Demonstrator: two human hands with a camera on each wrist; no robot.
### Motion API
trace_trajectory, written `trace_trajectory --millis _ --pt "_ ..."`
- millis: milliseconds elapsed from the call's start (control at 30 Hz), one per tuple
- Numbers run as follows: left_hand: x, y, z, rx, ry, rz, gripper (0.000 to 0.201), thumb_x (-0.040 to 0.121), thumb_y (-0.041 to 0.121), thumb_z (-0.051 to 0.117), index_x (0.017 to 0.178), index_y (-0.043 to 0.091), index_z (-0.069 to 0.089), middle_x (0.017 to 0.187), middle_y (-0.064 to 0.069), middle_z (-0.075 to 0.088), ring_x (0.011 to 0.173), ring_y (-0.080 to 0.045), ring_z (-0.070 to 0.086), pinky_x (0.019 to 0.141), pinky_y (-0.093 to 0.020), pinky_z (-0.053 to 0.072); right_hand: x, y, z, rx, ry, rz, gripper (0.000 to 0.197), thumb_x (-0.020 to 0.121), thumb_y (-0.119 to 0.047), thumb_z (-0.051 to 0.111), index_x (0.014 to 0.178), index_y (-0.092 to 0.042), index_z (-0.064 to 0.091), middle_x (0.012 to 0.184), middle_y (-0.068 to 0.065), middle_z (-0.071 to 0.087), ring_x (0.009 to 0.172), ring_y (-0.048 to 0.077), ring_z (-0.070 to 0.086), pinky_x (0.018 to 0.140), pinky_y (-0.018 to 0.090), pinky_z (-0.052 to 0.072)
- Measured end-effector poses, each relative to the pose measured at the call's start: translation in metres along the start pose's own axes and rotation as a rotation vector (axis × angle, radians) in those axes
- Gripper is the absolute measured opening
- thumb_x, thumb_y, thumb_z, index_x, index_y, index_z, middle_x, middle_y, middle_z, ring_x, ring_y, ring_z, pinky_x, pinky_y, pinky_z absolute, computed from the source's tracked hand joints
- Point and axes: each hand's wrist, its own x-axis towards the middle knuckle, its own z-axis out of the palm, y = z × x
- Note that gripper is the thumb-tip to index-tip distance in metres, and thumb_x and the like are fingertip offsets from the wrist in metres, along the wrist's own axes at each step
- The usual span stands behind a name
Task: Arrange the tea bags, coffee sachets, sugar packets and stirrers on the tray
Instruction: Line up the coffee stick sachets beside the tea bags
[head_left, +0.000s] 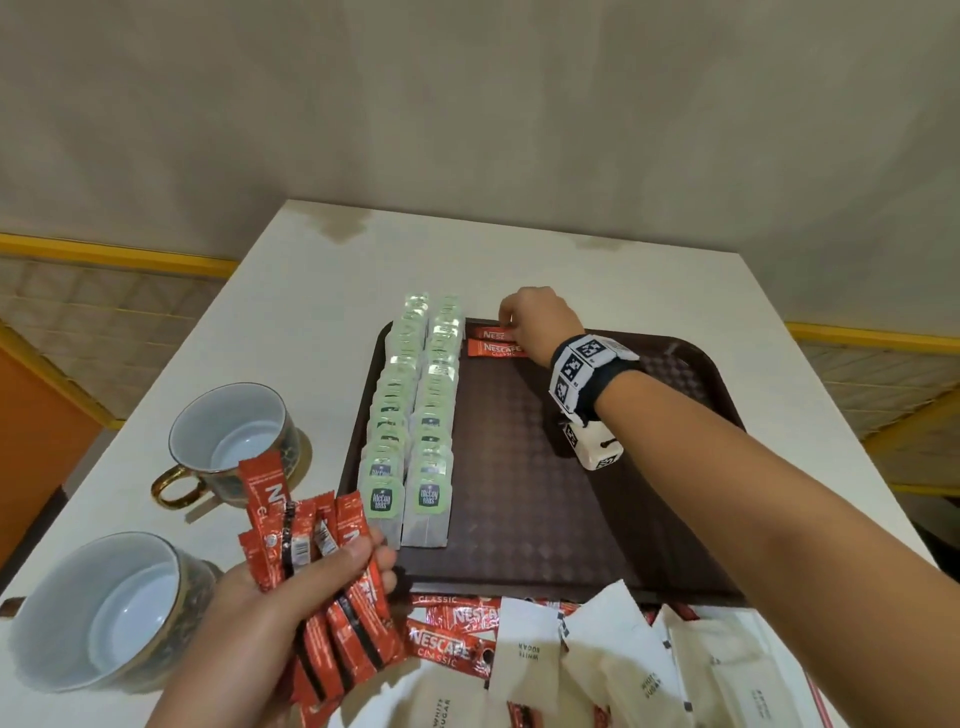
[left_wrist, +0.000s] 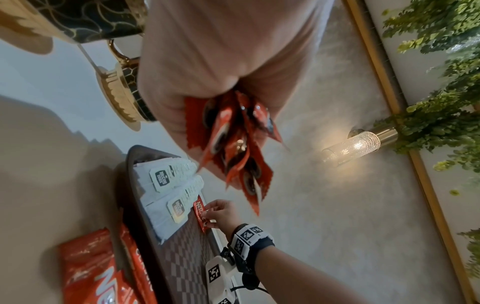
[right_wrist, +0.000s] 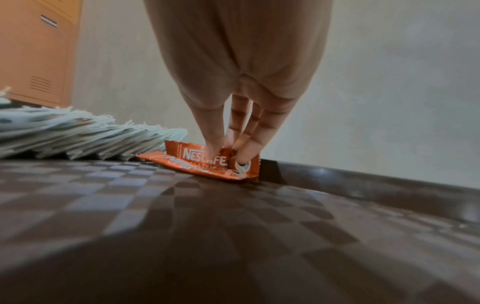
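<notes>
A dark brown tray (head_left: 545, 519) lies on the white table. Two overlapping rows of green-tagged tea bags (head_left: 415, 415) fill its left side. At the tray's far edge my right hand (head_left: 524, 317) pinches a red coffee sachet (right_wrist: 197, 157) between thumb and fingers, standing it on its edge over a second sachet (head_left: 493, 349) lying flat. My left hand (head_left: 311, 571) grips a fanned bundle of several red coffee sachets (left_wrist: 233, 148) above the table, left of the tray's near corner. No stirrers are visible.
Two white-lined cups (head_left: 234, 441) (head_left: 104, 613) stand on the table to the left. Loose coffee sachets (head_left: 447, 644) and white sugar packets (head_left: 623, 670) lie heaped in front of the tray's near edge. The tray's right half (head_left: 649, 467) is bare.
</notes>
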Motion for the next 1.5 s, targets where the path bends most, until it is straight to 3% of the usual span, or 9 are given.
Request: trace_trajectory --millis 67,133,233,300,333,400,700,1233,1500 --pt "-0.04 0.046 0.079 -0.083 -0.36 -0.123 0.045 0.044 0.032 0.094 0.079 0.007 0.079 0.069 -0.011 0.071 0.059 -0.02 0.071 0.048 -0.026 0.057 0.001 -0.003 -0.001 -0.011 -0.005 0.008 0.021 0.088 -0.003 0.058 0.099 -0.015 0.071 0.108 0.012 0.064 0.095 0.034 0.062 0.073 0.033 0.046" --pt "-0.065 0.063 0.112 -0.092 -0.508 0.072 0.037 0.062 0.007 0.089 0.095 -0.004 0.076 0.096 -0.018 0.072 0.088 -0.018 0.073 0.076 -0.026 0.058 0.001 -0.004 -0.003 0.001 -0.016 0.018 0.022 0.088 -0.005 0.058 0.1 -0.018 0.072 0.107 0.011 0.066 0.095 0.033 0.063 0.075 0.034 0.048" --pt "-0.073 0.087 0.118 -0.254 -0.444 0.487 0.046 0.104 0.001 0.007 0.14 -0.015 0.032 0.145 -0.028 0.042 0.14 -0.028 0.037 0.119 -0.033 0.015 0.002 -0.002 -0.011 0.021 -0.061 0.017 0.018 0.089 -0.009 0.059 0.1 -0.017 0.072 0.105 0.007 0.068 0.094 0.028 0.064 0.077 0.035 0.05" --pt "-0.084 0.095 0.127 0.065 -0.062 0.502 0.048 0.104 0.001 0.007 0.123 -0.005 0.05 0.108 -0.028 0.066 0.108 -0.013 0.066 0.102 -0.013 0.037 0.001 0.002 -0.021 0.089 -0.101 -0.013 0.017 0.091 -0.007 0.056 0.099 -0.011 0.07 0.1 0.007 0.068 0.088 0.023 0.062 0.075 0.033 0.049" --pt "-0.085 0.095 0.134 0.256 -0.009 0.346 0.038 0.104 0.002 0.019 0.098 0.001 0.056 0.07 -0.02 0.069 0.069 -0.007 0.072 0.071 -0.007 0.049 0.0 0.004 -0.027 0.145 -0.122 -0.039 0.017 0.092 -0.006 0.054 0.1 -0.008 0.068 0.097 0.007 0.067 0.083 0.02 0.061 0.074 0.03 0.046" --pt "-0.09 0.098 0.134 0.042 0.107 0.172 0.03 0.095 0.02 0.059 0.075 -0.001 0.05 0.041 -0.012 0.056 0.035 -0.016 0.059 0.047 -0.022 0.055 -0.006 0.004 -0.04 0.285 -0.135 -0.07 0.016 0.095 -0.005 0.049 0.097 -0.008 0.065 0.087 0.004 0.063 0.07 0.017 0.06 0.069 0.026 0.043" --pt "-0.077 0.197 0.23 0.342 0.3 0.697 0.014 0.082 0.028 0.077 0.089 0.018 0.071 0.08 0.0 0.071 0.077 -0.02 0.07 0.082 -0.046 0.059 -0.064 -0.036 -0.078 0.65 0.063 -0.272 0.016 0.1 -0.013 0.049 0.096 -0.007 0.064 0.063 -0.017 0.05 0.056 -0.007 0.049 0.058 0.011 0.033" --pt "-0.06 0.2 0.241 0.358 0.306 0.655 0.009 0.082 0.019 0.078 0.085 0.018 0.07 0.09 -0.005 0.074 0.086 -0.024 0.072 0.084 -0.045 0.059 -0.103 -0.027 -0.097 0.561 0.178 -0.368 0.019 0.101 -0.02 0.047 0.096 -0.013 0.064 0.088 -0.005 0.065 0.079 0.008 0.059 0.071 0.021 0.044" --pt "-0.055 0.196 0.227 0.362 0.369 0.687 0.007 0.081 0.018 0.078 0.084 0.018 0.072 0.084 -0.005 0.074 0.071 -0.019 0.07 0.079 -0.043 0.06 -0.078 -0.02 -0.104 0.648 0.072 -0.285 0.009 0.083 -0.023 0.076 0.086 -0.014 0.074 0.078 0.003 0.072 0.068 0.008 0.059 0.066 0.018 0.045"
